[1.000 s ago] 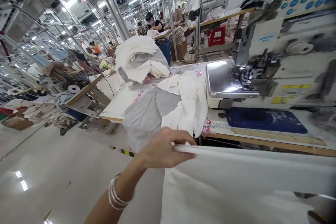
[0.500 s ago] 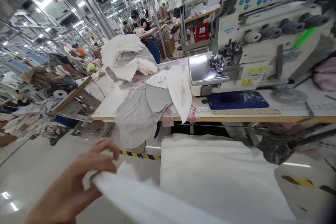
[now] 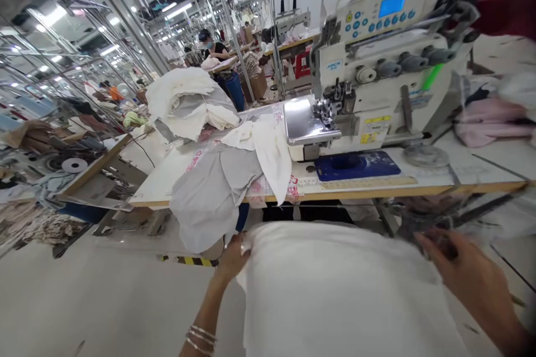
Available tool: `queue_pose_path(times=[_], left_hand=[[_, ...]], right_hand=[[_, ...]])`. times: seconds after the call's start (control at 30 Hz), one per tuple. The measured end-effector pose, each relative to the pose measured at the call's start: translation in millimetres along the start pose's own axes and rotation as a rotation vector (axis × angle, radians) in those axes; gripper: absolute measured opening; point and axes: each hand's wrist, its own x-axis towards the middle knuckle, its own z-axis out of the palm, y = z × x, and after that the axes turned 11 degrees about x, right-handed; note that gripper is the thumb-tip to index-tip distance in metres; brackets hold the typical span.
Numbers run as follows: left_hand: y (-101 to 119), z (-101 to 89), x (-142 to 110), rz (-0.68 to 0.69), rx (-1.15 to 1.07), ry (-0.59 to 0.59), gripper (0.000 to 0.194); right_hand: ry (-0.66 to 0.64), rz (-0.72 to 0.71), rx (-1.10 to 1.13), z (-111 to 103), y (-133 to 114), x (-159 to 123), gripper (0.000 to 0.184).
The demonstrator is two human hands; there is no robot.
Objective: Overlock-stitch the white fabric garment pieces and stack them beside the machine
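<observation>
A broad white cloth (image 3: pixel 335 290) fills the bottom middle of the view, bulging up in front of me. My left hand (image 3: pixel 231 259), with thin bangles on its wrist, pinches the cloth's upper left edge. My right hand (image 3: pixel 467 279) is blurred at the cloth's right edge, so its grip is hard to make out. Just beyond the cloth, grey and cream garment pieces (image 3: pixel 213 195) hang over the front edge of the white cutting table (image 3: pixel 167 184).
An overlock sewing machine (image 3: pixel 377 72) stands on the table, beside a blue mat (image 3: pixel 357 166) and a wooden ruler (image 3: pixel 368 182). Pink fabric (image 3: pixel 489 125) lies at the right. A heap of white and grey cloth (image 3: pixel 188 103) sits further back. A co-worker (image 3: pixel 215 44) sits in the distant row.
The view has swung, shifting the table and machine leftward. The cloth edge held up by my left hand has come down, and the cloth now bulges before me. My right hand has entered view.
</observation>
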Motion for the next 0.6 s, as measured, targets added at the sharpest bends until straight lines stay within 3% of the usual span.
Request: queue_pose_path(times=[0.1, 0.2, 0.27, 0.37, 0.5, 0.53, 0.6], left_hand=[[19.5, 2.1, -6.7, -0.062, 0.173, 0.011, 0.044], [43.2, -13.8, -23.8, -0.061, 0.282, 0.016, 0.027], [57.7, -29.7, -32.1, 0.007, 0.278, 0.047, 0.026], [71.9, -49.0, -30.3, 0.204, 0.189, 0.229, 0.025], [88.6, -61.6, -1.3, 0.522, 0.326, 0.581, 0.065], [95.0, -65.3, 6.9, 0.595, 0.364, 0.63, 0.068], [108.3, -75.3, 17.9, 0.737, 0.343, 0.721, 0.052]], right_hand=[[-0.034, -0.177, 0.115, 26.5, -49.9, 5.8, 0.053], [-0.151, -0.502, 0.207, 53.1, -123.0, 15.1, 0.033], [-0.33, -0.627, 0.15, 69.2, -166.6, 28.5, 0.041], [-0.431, -0.697, 0.199, 83.2, -207.3, 51.8, 0.035], [-0.499, -0.757, 0.442, 63.3, -222.1, 56.6, 0.021], [-0.561, -0.738, 0.552, 51.6, -221.1, 51.1, 0.02], [-0.781, -0.606, 0.811, 24.5, -213.7, 35.9, 0.015]])
